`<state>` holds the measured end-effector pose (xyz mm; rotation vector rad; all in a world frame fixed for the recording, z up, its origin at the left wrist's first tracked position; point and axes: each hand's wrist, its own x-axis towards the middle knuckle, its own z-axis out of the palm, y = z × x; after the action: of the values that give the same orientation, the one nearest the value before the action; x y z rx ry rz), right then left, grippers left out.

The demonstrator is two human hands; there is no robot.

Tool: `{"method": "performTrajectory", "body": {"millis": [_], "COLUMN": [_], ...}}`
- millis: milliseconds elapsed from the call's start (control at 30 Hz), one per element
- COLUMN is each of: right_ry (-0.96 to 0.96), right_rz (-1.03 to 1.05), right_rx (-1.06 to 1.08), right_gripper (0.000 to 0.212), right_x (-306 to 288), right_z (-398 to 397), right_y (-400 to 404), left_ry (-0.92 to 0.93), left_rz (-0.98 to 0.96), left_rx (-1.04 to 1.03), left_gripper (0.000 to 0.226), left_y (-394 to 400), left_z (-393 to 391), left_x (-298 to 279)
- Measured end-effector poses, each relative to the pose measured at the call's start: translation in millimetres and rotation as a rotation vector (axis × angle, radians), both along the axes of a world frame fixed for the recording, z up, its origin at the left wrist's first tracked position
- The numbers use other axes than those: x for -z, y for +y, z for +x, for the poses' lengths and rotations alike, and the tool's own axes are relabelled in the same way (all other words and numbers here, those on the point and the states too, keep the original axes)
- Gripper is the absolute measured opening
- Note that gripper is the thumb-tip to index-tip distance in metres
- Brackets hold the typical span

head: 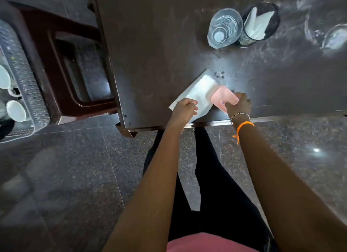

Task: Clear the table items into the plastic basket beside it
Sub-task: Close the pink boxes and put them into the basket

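A white sheet of paper or cloth (197, 91) lies at the near edge of the dark table (150, 64). My left hand (185, 108) is closed on its near corner. A pink plastic dish (224, 97) rests on the sheet's right side, and my right hand (239, 105) grips its near right edge. A clear glass tumbler (224, 29) and a black mesh holder with white napkins (260, 23) stand farther back. The grey plastic basket (24, 73) sits at the far left and holds white cups (16, 111).
A dark brown plastic stool (71, 64) stands between the basket and the table. Blurred glassware (334, 36) is at the table's right edge. Below lies a grey speckled tile floor (75, 176), with my legs near the table's front edge.
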<state>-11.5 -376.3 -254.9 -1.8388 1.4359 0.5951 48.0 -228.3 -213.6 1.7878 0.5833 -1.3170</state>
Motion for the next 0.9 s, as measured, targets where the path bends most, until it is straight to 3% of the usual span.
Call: {"method": "performTrajectory", "body": {"millis": [300, 367, 433, 567, 767, 900], "right_ry": [-0.093, -0.113, -0.173, -0.27, -0.414, -0.481], "right_rz": [0.11, 0.089, 0.109, 0.167, 0.275, 0.46], "right_rx": [-0.029, -0.045, 0.012, 0.122, 0.091, 0.043], "right_gripper": [0.046, 0.035, 0.011, 0.039, 0.017, 0.027], "right_x": [13.9, 14.5, 14.1, 5.9, -13.8, -41.7], "right_z": [39.0, 50.8, 58.9, 61.8, 71.9, 107.5], "right_y": [30.8, 37.1, 44.2, 57.1, 93.5, 156.1], "left_ry": [0.023, 0.015, 0.005, -0.016, -0.113, -0.233], "left_rz": [0.028, 0.026, 0.025, -0.003, -0.066, -0.039], "left_rx": [-0.107, -0.142, -0.178, -0.262, -0.483, -0.665], "left_gripper": [0.026, 0.024, 0.022, 0.025, 0.022, 0.023], "left_y": [16.0, 24.1, 35.5, 63.3, 114.6, 170.1], "left_z": [-6.4, -4.0, -0.4, 7.9, 23.1, 37.9], "left_x": [10.1, 9.5, 8.7, 4.3, -17.8, -36.2]}}
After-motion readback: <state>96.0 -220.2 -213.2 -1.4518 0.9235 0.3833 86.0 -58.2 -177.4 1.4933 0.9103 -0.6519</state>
